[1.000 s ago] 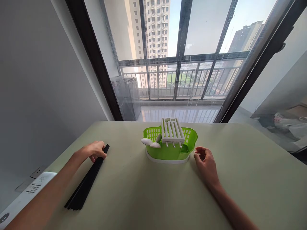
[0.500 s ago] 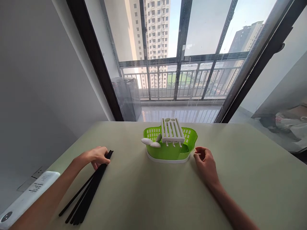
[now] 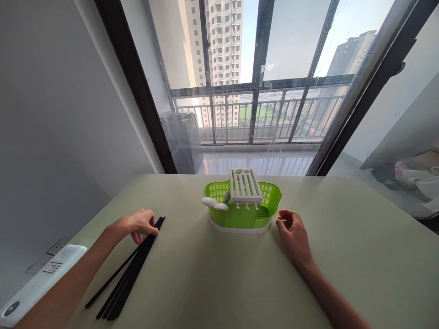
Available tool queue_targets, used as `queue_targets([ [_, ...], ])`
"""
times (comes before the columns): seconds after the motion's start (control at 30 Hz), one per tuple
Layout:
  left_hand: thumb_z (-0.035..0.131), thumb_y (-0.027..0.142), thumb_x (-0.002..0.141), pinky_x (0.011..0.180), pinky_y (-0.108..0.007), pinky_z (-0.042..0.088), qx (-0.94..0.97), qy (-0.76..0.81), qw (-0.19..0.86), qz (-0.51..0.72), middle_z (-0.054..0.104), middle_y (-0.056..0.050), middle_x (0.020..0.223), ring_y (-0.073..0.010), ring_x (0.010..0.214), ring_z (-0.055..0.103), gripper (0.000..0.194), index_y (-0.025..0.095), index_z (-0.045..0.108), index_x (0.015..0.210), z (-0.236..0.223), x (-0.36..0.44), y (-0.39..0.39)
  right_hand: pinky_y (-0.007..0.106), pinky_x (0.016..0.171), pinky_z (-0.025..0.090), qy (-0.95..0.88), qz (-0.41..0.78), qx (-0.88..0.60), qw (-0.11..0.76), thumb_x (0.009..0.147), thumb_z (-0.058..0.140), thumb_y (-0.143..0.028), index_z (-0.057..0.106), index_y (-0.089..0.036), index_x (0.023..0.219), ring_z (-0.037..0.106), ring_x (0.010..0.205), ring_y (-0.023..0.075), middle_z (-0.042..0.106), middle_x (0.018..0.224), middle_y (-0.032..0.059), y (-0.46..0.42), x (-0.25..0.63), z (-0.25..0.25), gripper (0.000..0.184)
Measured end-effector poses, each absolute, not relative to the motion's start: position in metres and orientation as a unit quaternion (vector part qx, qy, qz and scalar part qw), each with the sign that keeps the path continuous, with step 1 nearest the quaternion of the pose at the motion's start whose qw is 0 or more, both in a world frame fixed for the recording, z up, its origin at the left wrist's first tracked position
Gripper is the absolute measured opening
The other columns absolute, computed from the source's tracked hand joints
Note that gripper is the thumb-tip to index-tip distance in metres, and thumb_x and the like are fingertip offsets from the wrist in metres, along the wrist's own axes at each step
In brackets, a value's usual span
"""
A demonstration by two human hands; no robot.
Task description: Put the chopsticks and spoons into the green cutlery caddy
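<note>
Works bare-handed at a pale green table [image 3: 219, 283] before a tall window [image 3: 291, 50]. Pinches a bundle of black sticks [image 3: 134, 265] in the left hand [image 3: 142, 224], close to the far ends, thumb laid over the top and fingers curled behind. Likely grips there for a compact hold, letting the tabletop carry much of the length. Shows the far ends gathered and the near ends splayed, with one stick angled away from the others, probably for want of pressure so far from the thumb. Lies on the left of the table, well apart from the green basket [image 3: 245, 220], slanted roughly along the reach of the left forearm.

Curls the right hand [image 3: 293, 235] loosely just beside the basket's right end, perhaps to steady, perhaps merely to rest. Cannot tell from this angle about contact with the basket wall, or about anything between thumb and finger.

Stands upright near mid-table on a white base [image 3: 240, 230], apparently broad enough to resist tipping. Bears a white slotted rack [image 3: 246, 199] across the top, seemingly propped by the rim, and white oval pieces [image 3: 209, 202] at the front left.
</note>
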State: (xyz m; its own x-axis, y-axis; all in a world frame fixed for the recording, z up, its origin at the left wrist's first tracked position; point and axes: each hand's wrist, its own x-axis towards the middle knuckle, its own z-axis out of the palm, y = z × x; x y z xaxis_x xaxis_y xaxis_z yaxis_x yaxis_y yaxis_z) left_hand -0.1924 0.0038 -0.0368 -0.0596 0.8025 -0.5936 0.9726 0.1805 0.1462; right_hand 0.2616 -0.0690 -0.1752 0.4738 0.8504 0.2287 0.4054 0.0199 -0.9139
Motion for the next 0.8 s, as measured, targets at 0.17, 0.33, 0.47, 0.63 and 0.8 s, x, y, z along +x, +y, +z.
queue_targets([
  [0.17,0.071,0.037,0.058,0.051,-0.031,0.06,0.624,0.715,0.28,-0.145,0.068,-0.008,0.059,-0.0267,0.057,0.072,0.024,0.019,0.055,0.059,-0.039,-0.195,0.007,0.037,0.082,0.051,-0.467,0.206,-0.667,0.542,0.08,0.056,-0.037,0.06,-0.02,0.1,0.063,0.091,0.023,0.063,0.103,0.0081,-0.069,0.261,-0.174,0.027],
  [0.33,0.072,0.04,0.059,0.057,-0.034,0.058,0.626,0.721,0.239,-0.175,0.071,-0.01,0.066,-0.0297,0.063,0.073,0.025,0.018,0.065,0.069,-0.027,-0.182,0.005,0.036,0.082,0.05,-0.469,0.21,-0.666,0.54,0.082,0.054,-0.037,0.059,-0.02,0.1,0.063,0.091,0.0219,0.062,0.103,0.0075,-0.07,0.26,-0.173,0.025],
  [0.47,0.072,0.053,0.062,0.081,-0.041,0.056,0.671,0.716,0.102,-0.165,0.074,-0.016,0.107,-0.0375,0.1,0.07,0.062,0.018,0.068,0.113,-0.009,-0.16,-0.001,0.036,0.082,0.05,-0.466,0.211,-0.667,0.542,0.081,0.055,-0.037,0.058,-0.02,0.099,0.062,0.091,0.0222,0.061,0.103,0.0075,-0.069,0.26,-0.173,0.024],
  [0.63,0.067,0.066,0.076,0.117,-0.043,0.035,0.828,0.542,0.141,0.021,0.037,-0.013,0.159,-0.0325,0.144,0.038,0.097,0.022,0.03,0.155,0.007,-0.118,-0.012,0.035,0.081,0.05,-0.462,0.212,-0.669,0.542,0.081,0.055,-0.037,0.059,-0.021,0.099,0.062,0.09,0.0221,0.062,0.103,0.0074,-0.069,0.261,-0.173,0.024],
  [0.8,0.076,0.064,0.072,0.118,-0.049,0.034,0.893,0.401,0.124,0.162,0.039,-0.011,0.158,-0.0326,0.144,0.037,0.1,0.027,0.033,0.154,0.01,-0.075,-0.016,0.036,0.082,0.05,-0.466,0.209,-0.668,0.541,0.081,0.055,-0.036,0.059,-0.021,0.099,0.062,0.09,0.0223,0.062,0.103,0.0074,-0.069,0.261,-0.174,0.024],
])
